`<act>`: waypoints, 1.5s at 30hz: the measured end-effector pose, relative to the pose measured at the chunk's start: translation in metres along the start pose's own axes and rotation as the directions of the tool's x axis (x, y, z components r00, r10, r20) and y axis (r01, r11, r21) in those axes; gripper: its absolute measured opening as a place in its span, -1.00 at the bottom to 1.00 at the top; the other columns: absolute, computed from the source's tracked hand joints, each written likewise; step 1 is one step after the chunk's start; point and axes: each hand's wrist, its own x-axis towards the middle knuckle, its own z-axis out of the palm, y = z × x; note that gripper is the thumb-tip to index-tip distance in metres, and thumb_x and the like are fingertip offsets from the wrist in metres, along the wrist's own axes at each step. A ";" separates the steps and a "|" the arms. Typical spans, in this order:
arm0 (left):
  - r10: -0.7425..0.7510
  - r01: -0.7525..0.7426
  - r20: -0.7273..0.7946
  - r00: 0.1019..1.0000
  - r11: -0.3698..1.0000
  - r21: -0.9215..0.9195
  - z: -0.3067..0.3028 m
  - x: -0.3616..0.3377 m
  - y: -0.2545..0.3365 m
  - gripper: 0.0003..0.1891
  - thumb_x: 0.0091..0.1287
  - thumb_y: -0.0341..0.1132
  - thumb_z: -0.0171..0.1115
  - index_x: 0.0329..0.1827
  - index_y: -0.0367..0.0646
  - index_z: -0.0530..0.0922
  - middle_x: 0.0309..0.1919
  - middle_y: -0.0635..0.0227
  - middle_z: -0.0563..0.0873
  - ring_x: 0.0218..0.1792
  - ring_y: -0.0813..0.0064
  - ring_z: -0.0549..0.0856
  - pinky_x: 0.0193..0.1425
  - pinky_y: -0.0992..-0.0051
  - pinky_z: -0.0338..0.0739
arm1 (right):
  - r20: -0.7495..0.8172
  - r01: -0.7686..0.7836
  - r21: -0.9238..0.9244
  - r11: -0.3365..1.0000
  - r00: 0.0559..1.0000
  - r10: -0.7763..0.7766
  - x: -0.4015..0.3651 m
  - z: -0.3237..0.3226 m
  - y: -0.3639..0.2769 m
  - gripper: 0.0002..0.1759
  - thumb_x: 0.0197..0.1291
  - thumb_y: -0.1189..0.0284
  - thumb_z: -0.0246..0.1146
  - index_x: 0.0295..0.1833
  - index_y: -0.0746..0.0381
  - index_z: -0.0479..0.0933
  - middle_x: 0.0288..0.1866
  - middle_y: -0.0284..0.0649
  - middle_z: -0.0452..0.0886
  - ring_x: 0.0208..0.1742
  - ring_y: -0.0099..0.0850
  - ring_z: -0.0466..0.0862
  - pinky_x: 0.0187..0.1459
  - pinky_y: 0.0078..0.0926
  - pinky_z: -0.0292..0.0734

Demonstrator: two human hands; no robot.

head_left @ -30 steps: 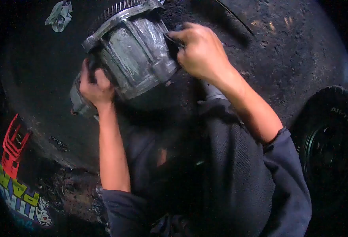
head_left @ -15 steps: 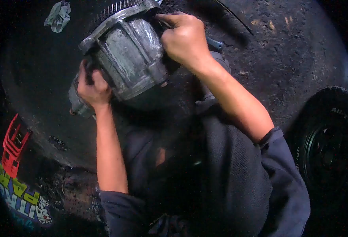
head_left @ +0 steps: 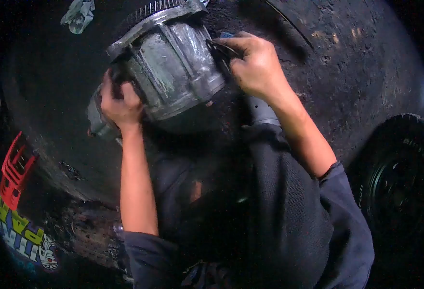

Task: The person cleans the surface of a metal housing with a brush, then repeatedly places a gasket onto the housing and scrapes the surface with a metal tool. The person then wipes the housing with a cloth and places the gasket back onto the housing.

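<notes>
A worn grey cast-metal housing [head_left: 168,62] with raised ribs and a wide flange sits tilted at the top centre. Beyond its flange shows a toothed gear [head_left: 154,9]. My left hand [head_left: 122,103] is wrapped against the housing's lower left side, thumb raised, beside a smaller grey cylindrical part [head_left: 99,115]. At the housing's right side, my right hand [head_left: 258,62] pinches a thin dark curved piece [head_left: 226,48] between thumb and forefinger. The far end of that piece reaches the housing's edge.
A tyre on a wheel [head_left: 395,173] lies at the right. Crumpled plastic [head_left: 78,17] is at the upper left, on a dark dirty floor [head_left: 347,62]. Colourful lettering [head_left: 21,231] shows at the lower left. A grey shoe [head_left: 262,111] is below my right hand.
My right hand has drawn back rightward and slightly down from the housing, bringing the thin dark piece into clearer view. The housing and left hand sit slightly further right in view.
</notes>
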 end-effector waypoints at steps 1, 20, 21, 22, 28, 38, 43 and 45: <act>-0.020 0.020 -0.004 1.000 0.999 -0.045 0.001 -0.001 0.001 -0.54 0.07 -0.33 0.09 0.04 -0.41 0.53 -0.11 -0.05 0.67 -0.12 0.14 0.67 0.03 0.38 0.50 | 0.003 0.002 0.001 1.000 1.000 -0.002 -0.001 0.002 0.001 -0.53 -0.25 0.59 0.13 -0.09 0.32 0.63 -0.24 0.09 0.60 -0.15 0.02 0.62 -0.02 -0.24 0.52; 0.041 -0.043 -0.035 0.999 0.998 -0.051 0.002 0.004 -0.009 -0.56 0.08 -0.34 0.11 0.02 -0.41 0.55 -0.11 -0.07 0.67 -0.09 0.08 0.66 0.06 0.34 0.50 | -0.208 -0.053 0.090 0.994 0.976 0.071 0.019 0.008 0.008 -0.71 0.04 0.40 0.31 -0.13 0.32 0.63 -0.23 0.00 0.68 -0.21 -0.20 0.71 -0.11 -0.41 0.56; 0.038 -0.040 -0.033 0.999 0.998 -0.054 0.001 0.003 -0.008 -0.55 0.07 -0.33 0.12 0.02 -0.40 0.55 -0.12 -0.06 0.67 -0.10 0.09 0.66 0.06 0.34 0.50 | -0.184 -0.062 0.026 0.998 0.981 0.066 0.021 0.008 0.007 -0.69 0.04 0.35 0.31 -0.13 0.32 0.63 -0.22 0.01 0.67 -0.19 -0.16 0.70 -0.09 -0.37 0.56; 0.034 -0.036 -0.030 0.999 0.998 -0.056 0.000 0.003 -0.007 -0.55 0.07 -0.33 0.12 0.03 -0.40 0.55 -0.13 -0.06 0.67 -0.11 0.09 0.66 0.06 0.34 0.50 | -0.185 -0.061 0.025 0.998 0.981 0.064 0.022 0.008 0.010 -0.69 0.04 0.35 0.31 -0.13 0.32 0.63 -0.22 0.01 0.67 -0.19 -0.16 0.70 -0.09 -0.37 0.56; -0.024 0.024 0.010 1.000 1.000 0.015 -0.001 0.000 0.000 -0.54 0.15 -0.31 0.07 0.09 -0.38 0.53 -0.08 0.11 0.69 -0.07 0.36 0.65 0.07 0.46 0.47 | -0.122 -0.026 -0.162 0.986 0.993 0.006 0.041 0.000 0.021 -0.76 0.09 0.37 0.30 -0.25 0.36 0.60 -0.38 0.03 0.63 -0.40 -0.24 0.65 -0.29 -0.35 0.51; -0.004 0.004 0.009 1.000 1.000 -0.003 -0.001 -0.001 -0.003 -0.55 0.16 -0.32 0.08 0.09 -0.39 0.53 -0.09 0.09 0.70 -0.09 0.35 0.66 0.04 0.45 0.48 | 0.279 -0.312 -0.110 0.944 0.901 0.331 0.073 -0.016 0.010 -0.69 0.12 0.34 0.30 -0.19 0.40 0.63 -0.44 -0.01 0.65 -0.44 -0.34 0.62 -0.33 -0.36 0.50; 0.010 -0.010 -0.012 1.000 1.000 0.021 -0.001 0.000 -0.002 -0.56 0.14 -0.34 0.08 0.08 -0.34 0.55 -0.11 0.09 0.70 -0.10 0.35 0.67 0.04 0.46 0.49 | 0.253 -0.214 -0.026 0.977 0.944 0.213 0.068 -0.016 0.014 -0.72 0.14 0.36 0.28 -0.17 0.39 0.63 -0.36 0.03 0.67 -0.36 -0.30 0.65 -0.26 -0.32 0.51; -0.008 0.008 -0.012 1.000 1.000 0.004 0.000 0.000 0.004 -0.56 0.13 -0.34 0.08 0.08 -0.34 0.55 -0.10 0.08 0.70 -0.09 0.34 0.67 0.05 0.45 0.49 | 0.294 -0.303 0.036 0.952 0.914 0.280 0.070 -0.020 0.006 -0.72 0.14 0.38 0.27 -0.16 0.39 0.62 -0.33 0.04 0.68 -0.33 -0.29 0.67 -0.24 -0.30 0.52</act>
